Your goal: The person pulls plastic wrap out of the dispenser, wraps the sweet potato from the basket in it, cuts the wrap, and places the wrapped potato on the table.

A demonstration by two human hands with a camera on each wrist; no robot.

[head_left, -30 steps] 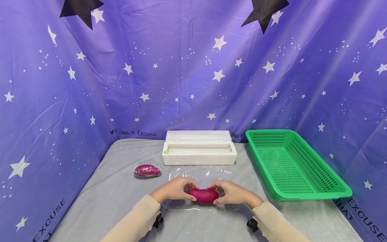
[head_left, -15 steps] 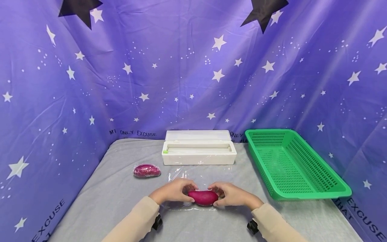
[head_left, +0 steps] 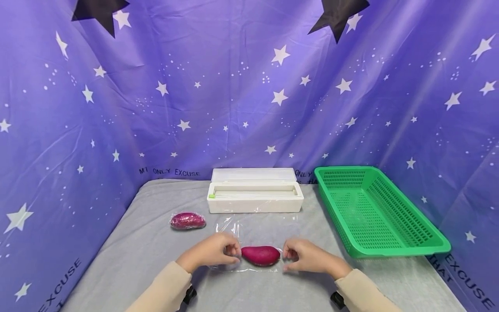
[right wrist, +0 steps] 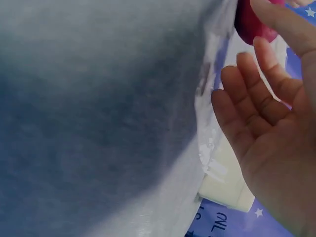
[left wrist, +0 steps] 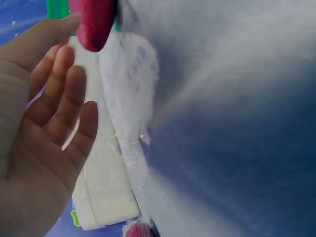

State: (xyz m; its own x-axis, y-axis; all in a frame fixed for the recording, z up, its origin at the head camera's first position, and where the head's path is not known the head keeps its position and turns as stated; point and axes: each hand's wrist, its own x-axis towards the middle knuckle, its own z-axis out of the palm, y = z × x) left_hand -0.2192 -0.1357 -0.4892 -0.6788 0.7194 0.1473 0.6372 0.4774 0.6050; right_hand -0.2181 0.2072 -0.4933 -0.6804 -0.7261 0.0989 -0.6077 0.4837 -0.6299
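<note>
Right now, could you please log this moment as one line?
left grip: empty; right grip: empty; magenta vegetable: between them, on clear film; white box: lid open

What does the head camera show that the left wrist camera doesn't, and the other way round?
Only the head view shows the right hand and large black stars. Only the left wrist view shows the palm of the left hand. Both show the bare red vegetable, a wrapped one, clear film, the white box and the green basket.
</note>
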